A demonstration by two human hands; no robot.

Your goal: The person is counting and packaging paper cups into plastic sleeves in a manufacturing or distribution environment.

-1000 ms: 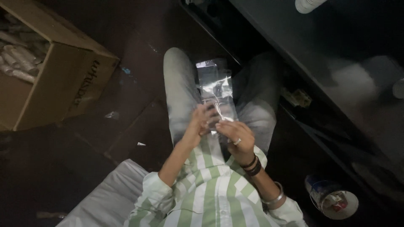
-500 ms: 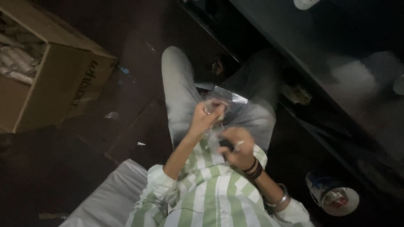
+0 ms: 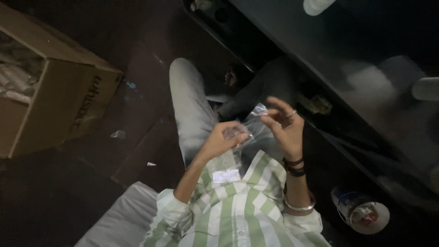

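— Where is there room for the hands to pass?

— Above the lap, mostly. The left hand (image 3: 224,139) and the right hand (image 3: 284,128) sit close together over the thighs, with the clear plastic bag (image 3: 249,130) between them.

— What blocks the right side?

— The dark bench (image 3: 347,77) runs diagonally just beside the right knee, its edge close to the right hand. Below it a round container (image 3: 363,215) stands on the floor near the right elbow.

— And the left?

— Open dark floor (image 3: 137,119) beside the left leg (image 3: 187,105). The cardboard box (image 3: 55,100) stands well apart, further left. A grey cushion (image 3: 121,219) lies under the left elbow.
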